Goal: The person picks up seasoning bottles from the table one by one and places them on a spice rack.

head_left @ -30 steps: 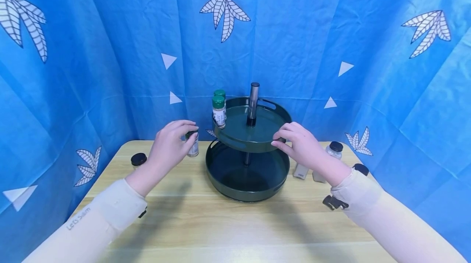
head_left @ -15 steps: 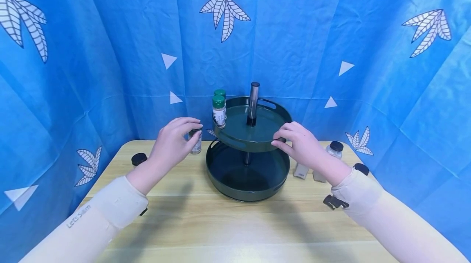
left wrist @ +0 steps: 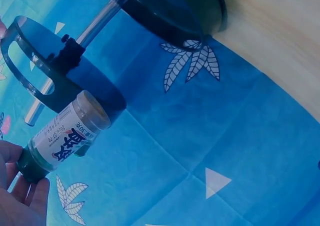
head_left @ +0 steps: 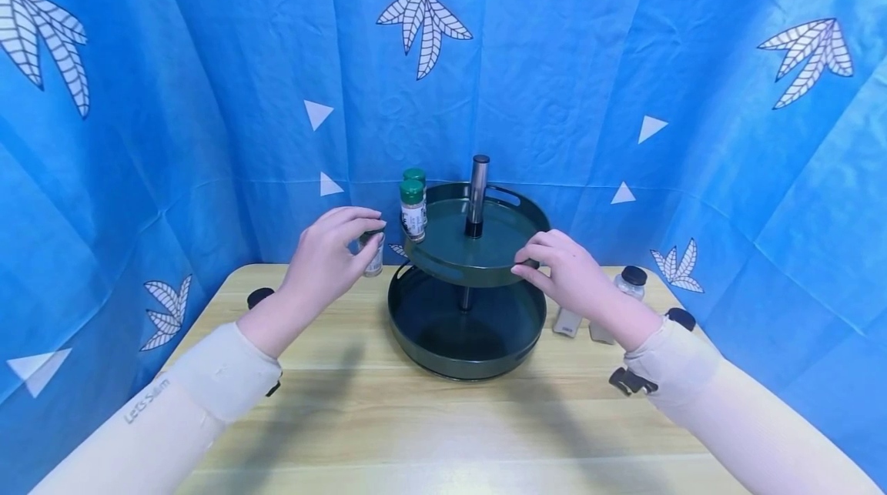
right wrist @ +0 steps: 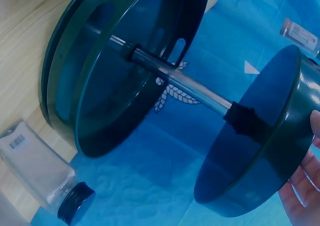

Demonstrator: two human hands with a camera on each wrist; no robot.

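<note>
So a clear spice jar [left wrist: 67, 131] with a printed label is pinched by its green cap [left wrist: 32, 165] in the left hand [head_left: 329, 252], thumb and fingers closed right onto it. It's held off the tabletop, cap up, just left of centre in the head view. The rim of the upper tray [head_left: 485, 252] is gripped in the right hand [head_left: 564, 268], right of centre, with barely any gap between thumb and fingertips. Two green-capped jars [head_left: 413, 222] are parked at that tray's left side, and a metal pole [head_left: 478, 199] is run up through its middle. The lower tray [head_left: 466, 364] is seen right below, on the wooden table [head_left: 443, 433]. Over at the right, a black-lidded clear bottle [head_left: 629, 283] is partly hidden by the right arm.
</note>
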